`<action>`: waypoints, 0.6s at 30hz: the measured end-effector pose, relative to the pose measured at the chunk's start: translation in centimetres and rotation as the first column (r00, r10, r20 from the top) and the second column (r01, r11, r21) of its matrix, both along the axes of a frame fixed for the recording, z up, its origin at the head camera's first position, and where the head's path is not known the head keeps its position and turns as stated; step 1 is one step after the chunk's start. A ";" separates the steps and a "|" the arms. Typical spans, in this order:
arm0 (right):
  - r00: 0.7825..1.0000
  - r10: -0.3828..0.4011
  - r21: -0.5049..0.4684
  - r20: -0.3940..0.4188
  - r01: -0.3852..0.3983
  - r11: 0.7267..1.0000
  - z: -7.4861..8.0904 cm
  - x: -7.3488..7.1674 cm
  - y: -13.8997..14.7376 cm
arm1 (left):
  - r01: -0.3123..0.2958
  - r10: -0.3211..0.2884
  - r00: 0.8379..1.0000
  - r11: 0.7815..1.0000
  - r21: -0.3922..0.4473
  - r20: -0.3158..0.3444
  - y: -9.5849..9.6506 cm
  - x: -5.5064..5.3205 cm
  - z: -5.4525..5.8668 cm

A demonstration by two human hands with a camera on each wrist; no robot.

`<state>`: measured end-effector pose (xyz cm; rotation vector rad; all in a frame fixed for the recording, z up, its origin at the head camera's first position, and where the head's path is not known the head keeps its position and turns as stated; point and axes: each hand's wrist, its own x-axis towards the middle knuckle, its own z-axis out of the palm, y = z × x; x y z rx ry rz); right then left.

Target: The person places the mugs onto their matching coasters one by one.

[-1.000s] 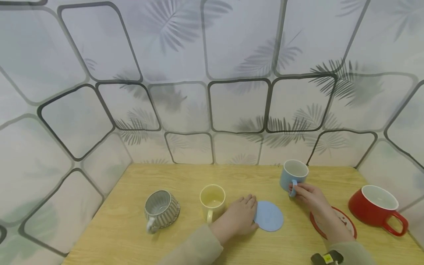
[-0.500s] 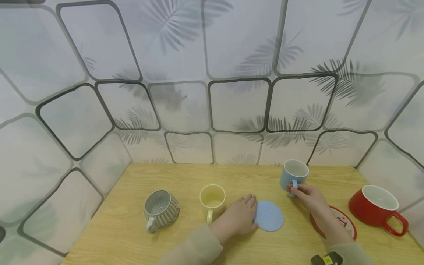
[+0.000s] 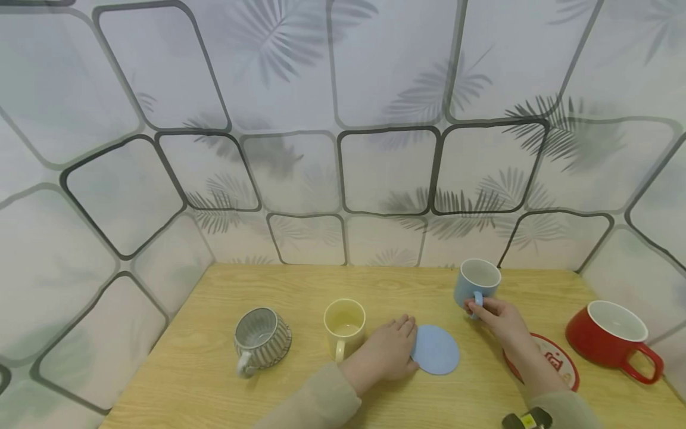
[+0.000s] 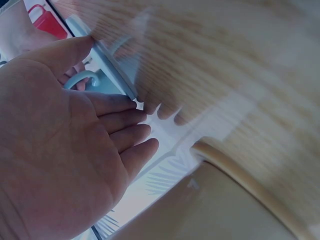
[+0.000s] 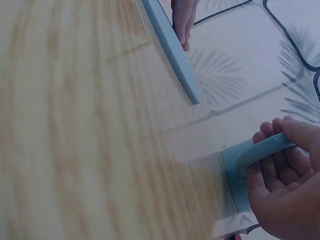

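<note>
L hand (image 3: 384, 350) is resting by the L edge of the blue coaster (image 3: 435, 350), fingers nearly straight & close tog., thumb spread apart, thumb & index touching the rim. Coaster is lying flat on the bench (image 3: 402, 399). R hand (image 3: 502, 322) is pinching the handle of the blue mug (image 3: 465, 292) btwn thumb & curled fingers; mug's sitting upright, farther back & R of coaster. Yellow mug (image 3: 343, 328) is standing just L of L hand.

Home-like: leaf-print walls (image 3: 386, 170), wood-grain tabletop (image 3: 396, 292)
</note>
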<state>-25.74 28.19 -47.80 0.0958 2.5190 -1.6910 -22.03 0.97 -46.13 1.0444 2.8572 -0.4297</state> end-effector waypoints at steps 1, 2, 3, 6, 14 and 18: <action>1.000 -0.004 -0.004 -0.003 0.004 1.000 0.0 0.0 0.0 | 0.001 -0.001 1.000 1.000 -0.003 -0.004 0.0 0.0 0.0; 1.000 -0.003 -0.010 -0.009 0.003 1.000 0.0 0.0 0.0 | 0.001 -0.001 1.000 1.000 -0.006 -0.007 0.0 -0.1 -0.1; 1.000 -0.006 -0.017 -0.014 0.006 1.000 -0.1 0.0 0.0 | 0.001 -0.001 1.000 1.000 -0.008 -0.010 0.0 -0.1 -0.2; 0.999 -0.020 -0.038 -0.039 0.019 0.999 -0.4 0.0 0.0 | 0.000 0.000 1.000 1.000 -0.011 -0.011 0.1 -0.2 -0.4; 0.998 -0.024 -0.107 -0.055 0.018 0.994 -0.9 0.1 0.1 | -0.015 0.015 1.000 1.000 -0.011 0.012 0.2 -0.1 -0.2; 0.997 -0.035 -0.130 -0.065 0.026 0.991 -1.2 0.1 0.0 | -0.016 0.016 1.000 1.000 -0.013 0.009 0.2 -0.1 -0.2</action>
